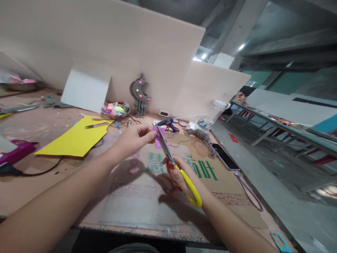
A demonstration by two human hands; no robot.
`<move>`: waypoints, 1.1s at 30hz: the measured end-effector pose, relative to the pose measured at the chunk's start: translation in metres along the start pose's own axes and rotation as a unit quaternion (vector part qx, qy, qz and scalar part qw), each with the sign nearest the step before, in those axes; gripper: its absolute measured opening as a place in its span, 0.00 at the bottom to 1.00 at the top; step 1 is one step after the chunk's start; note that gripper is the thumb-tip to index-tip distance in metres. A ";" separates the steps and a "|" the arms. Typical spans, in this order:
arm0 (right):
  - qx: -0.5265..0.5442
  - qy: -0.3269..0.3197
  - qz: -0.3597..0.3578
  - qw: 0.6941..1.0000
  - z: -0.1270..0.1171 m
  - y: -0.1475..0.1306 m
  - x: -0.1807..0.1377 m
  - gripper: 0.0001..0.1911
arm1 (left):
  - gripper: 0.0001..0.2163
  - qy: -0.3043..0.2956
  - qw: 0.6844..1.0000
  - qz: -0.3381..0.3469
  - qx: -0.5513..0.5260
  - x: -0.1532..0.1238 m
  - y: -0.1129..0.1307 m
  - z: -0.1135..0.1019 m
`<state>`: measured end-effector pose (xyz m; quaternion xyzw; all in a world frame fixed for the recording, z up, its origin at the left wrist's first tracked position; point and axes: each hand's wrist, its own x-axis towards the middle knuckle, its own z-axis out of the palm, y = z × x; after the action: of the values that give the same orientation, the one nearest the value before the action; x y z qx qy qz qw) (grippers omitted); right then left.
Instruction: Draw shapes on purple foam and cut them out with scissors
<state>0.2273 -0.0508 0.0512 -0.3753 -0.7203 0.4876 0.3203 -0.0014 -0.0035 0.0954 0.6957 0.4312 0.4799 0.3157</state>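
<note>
Between the thumb and fingers of my left hand (pixel 137 140) is a small piece of purple paper (pixel 159 141), held above the table. My right hand (pixel 180 174) is closed round the handles of a pair of scissors (pixel 191 188) with yellow and red grips. The metal blades point up and away from me and cross the purple paper; whether they are cutting it I cannot tell. Below both hands lies a brown cardboard sheet (pixel 231 207) printed with green characters.
A yellow sheet (pixel 71 140) lies left, with tweezers (pixel 98 125) on it. Behind are a bowl of coloured pieces (pixel 116 109), a grey moon-shaped ornament (pixel 140 89) and a blue glue gun (pixel 168 123). Grey yarn (pixel 201 137) and a phone (pixel 226 157) lie right, near the table edge.
</note>
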 end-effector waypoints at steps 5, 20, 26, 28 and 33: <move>0.005 -0.003 0.005 1.000 0.000 0.002 0.000 0.36 | 0.15 -0.001 1.000 -0.004 0.005 0.000 0.000 0.000; 0.085 -0.006 -0.004 0.996 0.002 0.016 0.001 0.35 | 0.12 0.018 0.999 0.001 -0.050 0.000 -0.007 0.003; 0.129 0.009 -0.011 0.991 0.006 0.023 0.004 0.35 | 0.13 -0.039 0.998 -0.003 -0.058 -0.003 -0.007 0.012; 0.124 0.019 -0.011 0.992 0.008 0.022 0.004 0.36 | 0.14 -0.037 0.997 -0.007 -0.061 -0.004 -0.005 0.013; 0.103 0.044 -0.018 0.994 0.010 0.014 0.004 0.37 | 0.14 -0.030 0.998 -0.016 -0.062 -0.005 0.001 0.015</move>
<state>0.2198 -0.0488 0.0355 -0.3483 -0.6581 0.5363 0.3974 0.0117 -0.0088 0.0890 0.6823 0.4017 0.4795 0.3784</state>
